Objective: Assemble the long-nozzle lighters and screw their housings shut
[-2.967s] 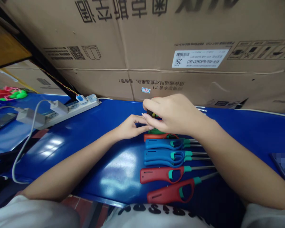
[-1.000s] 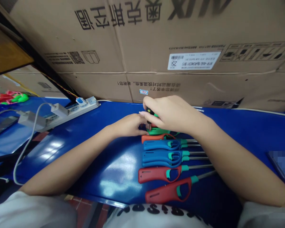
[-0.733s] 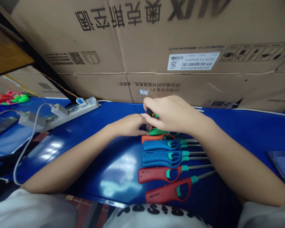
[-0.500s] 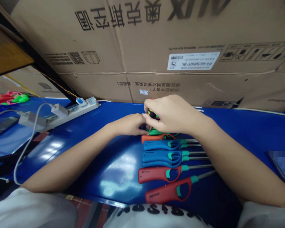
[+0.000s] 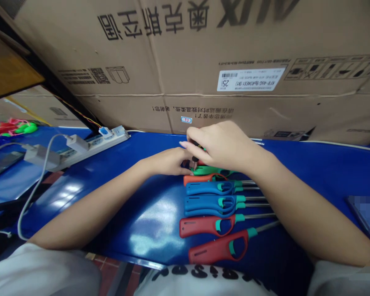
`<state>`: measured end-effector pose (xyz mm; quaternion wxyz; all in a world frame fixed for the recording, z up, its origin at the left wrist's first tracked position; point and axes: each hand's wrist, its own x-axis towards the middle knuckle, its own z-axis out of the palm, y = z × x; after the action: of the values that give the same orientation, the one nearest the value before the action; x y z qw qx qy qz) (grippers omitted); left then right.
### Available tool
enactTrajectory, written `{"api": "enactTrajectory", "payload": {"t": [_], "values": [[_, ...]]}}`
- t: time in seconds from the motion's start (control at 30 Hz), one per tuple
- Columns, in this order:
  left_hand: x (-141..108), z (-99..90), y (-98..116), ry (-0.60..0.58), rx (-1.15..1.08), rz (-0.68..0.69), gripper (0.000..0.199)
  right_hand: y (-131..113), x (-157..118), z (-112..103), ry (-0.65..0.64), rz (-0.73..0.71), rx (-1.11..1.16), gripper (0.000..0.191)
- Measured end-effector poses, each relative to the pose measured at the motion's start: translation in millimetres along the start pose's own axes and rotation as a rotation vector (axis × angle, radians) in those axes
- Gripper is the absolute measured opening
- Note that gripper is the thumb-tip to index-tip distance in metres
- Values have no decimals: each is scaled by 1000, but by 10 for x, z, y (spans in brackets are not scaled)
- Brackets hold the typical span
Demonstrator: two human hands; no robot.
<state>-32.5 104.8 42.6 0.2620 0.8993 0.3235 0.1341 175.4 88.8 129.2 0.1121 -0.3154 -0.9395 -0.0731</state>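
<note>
My left hand (image 5: 174, 161) is closed, thumb and fingers pressed at the butt end of a green gas lighter (image 5: 207, 170). Above it, my right hand (image 5: 214, 144) curls around a small black tool with yellow and green marks (image 5: 195, 158); most of it is hidden by the fingers. A bit of red shows behind the green lighter. Nearer to me, more long-necked lighters lie in a column: an orange one (image 5: 200, 179), blue ones (image 5: 206, 188) and two red ones (image 5: 203, 227). Their metal necks run right, under my right forearm.
A large cardboard box (image 5: 172, 74) stands upright along the back of the blue table (image 5: 105, 193). At left are a white power strip (image 5: 101, 144) with plugs and cables, and a heap of colourful items (image 5: 14, 127). A dark flat object (image 5: 362, 218) lies at the right edge.
My right hand's thumb has shifted slightly left and up, and the black tool has turned or tilted in its fingers. More of the green lighter shows. My left hand stays put.
</note>
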Motion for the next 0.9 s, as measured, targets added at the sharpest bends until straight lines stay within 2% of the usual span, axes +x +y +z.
{"api": "enactTrajectory", "payload": {"t": [0.2,0.43,0.53,0.67,0.77,0.9], "values": [[25,-29,-6,-20,17,20,16,62,-6,-26,19,-34,71,29],[99,-117,3,-142,28,27,12,241,-143,-275,126,66,-3,19],[108,-137,44,-150,72,25,11,307,-210,-356,146,43,56,23],[103,-95,137,-169,379,69,10,328,-259,-431,237,9,140,26],[104,-23,180,-182,643,105,21,273,-299,-458,292,-20,190,25],[119,45,169,-201,731,152,27,171,-430,-408,238,17,259,19]]}}
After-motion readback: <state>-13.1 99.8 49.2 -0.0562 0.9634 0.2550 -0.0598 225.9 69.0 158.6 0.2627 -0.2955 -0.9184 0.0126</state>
